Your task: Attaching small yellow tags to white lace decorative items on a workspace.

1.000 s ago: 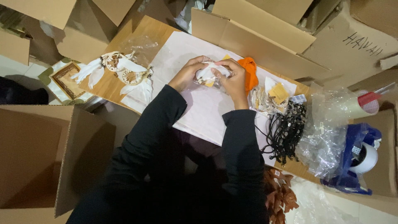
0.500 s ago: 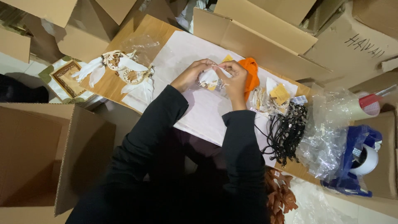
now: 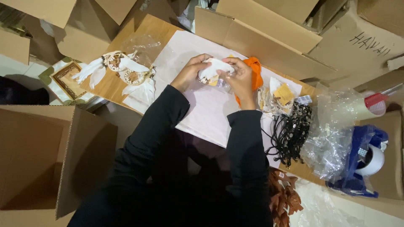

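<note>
My left hand (image 3: 191, 71) and my right hand (image 3: 240, 76) meet above a white sheet (image 3: 198, 105) spread over the wooden table (image 3: 107, 86). Between them they grip a small white feathered ornament (image 3: 213, 69), with thin clear plastic around its lower part. Both sleeves are black. Just behind my right hand lies an orange cloth (image 3: 254, 69).
White feathered dreamcatchers (image 3: 124, 75) lie at the table's left, by a clear bag. At the right are a bundle of black cords (image 3: 290, 132), small packets (image 3: 280, 96), crumpled plastic bags (image 3: 336, 134), a tape roll (image 3: 372, 162) and brown pieces (image 3: 284, 195). Cardboard boxes (image 3: 269, 38) ring the table.
Both hands have lifted the white ornament slightly and turned it between the fingers. The things on the table have not moved.
</note>
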